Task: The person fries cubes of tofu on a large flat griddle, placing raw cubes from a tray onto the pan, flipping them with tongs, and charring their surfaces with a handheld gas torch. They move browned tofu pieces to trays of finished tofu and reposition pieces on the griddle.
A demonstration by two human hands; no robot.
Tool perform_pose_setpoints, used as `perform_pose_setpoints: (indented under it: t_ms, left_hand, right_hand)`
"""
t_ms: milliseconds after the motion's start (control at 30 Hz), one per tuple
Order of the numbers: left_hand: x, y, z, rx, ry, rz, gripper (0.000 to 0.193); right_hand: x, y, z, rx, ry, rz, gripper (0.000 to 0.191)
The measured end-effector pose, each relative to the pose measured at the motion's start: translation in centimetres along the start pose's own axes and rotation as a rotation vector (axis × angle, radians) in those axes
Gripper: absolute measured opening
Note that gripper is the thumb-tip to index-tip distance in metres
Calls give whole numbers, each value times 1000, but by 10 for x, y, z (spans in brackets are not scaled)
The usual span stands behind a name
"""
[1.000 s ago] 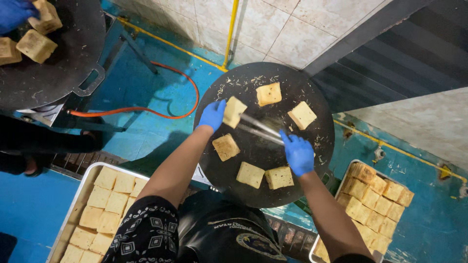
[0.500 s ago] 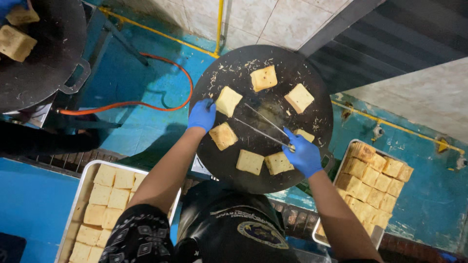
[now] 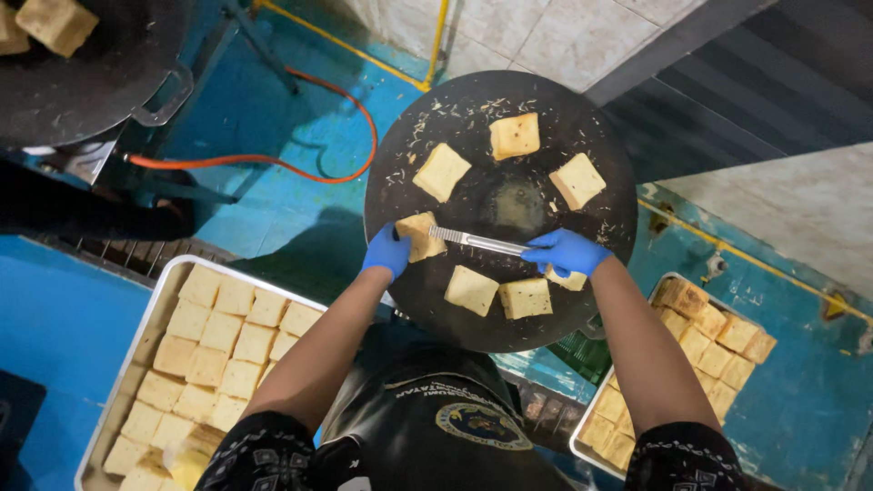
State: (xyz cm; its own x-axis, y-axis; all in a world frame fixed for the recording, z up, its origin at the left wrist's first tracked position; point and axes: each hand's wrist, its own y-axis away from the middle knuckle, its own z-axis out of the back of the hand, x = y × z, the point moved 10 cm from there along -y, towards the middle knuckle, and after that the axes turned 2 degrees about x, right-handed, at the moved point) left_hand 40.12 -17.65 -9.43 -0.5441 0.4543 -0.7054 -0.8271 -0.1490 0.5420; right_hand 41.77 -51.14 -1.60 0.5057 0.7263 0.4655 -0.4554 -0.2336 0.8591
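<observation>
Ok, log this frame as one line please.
left hand: on bread slice | right hand: holding metal tongs | tongs tip: at that slice | round black griddle: several slices | trays of slices on both sides

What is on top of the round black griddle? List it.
The round black griddle carries seven toasted bread squares, scattered crumbs and a greasy patch in the middle. The right hand covers most of one square; the left hand and metal tongs meet another.

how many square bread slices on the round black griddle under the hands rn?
7 square bread slices: top, upper left, upper right, one by the left hand at, two near the bottom, one mostly hidden under the right hand.
</observation>
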Motion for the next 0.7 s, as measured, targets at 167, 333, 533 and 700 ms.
perform_pose_setpoints:
  t_ms: [167, 333, 533, 700]
  left_hand:
    - [-8, -6, 8, -49, 120, -101, 58]
    - [-42, 17, 30, -112, 56, -446, 63]
    - [-53, 69, 21, -63, -442, -687, 62]
    - [-35, 72, 14, -33, -474, -734, 63]
  right_hand:
    - [29, 7, -4, -76, 99, 386, 48]
    - [38, 59, 7, -604, 582, 695, 56]
    - [30, 78, -37, -803, 880, 587, 63]
    - [10, 118, -64, -916, 734, 476, 61]
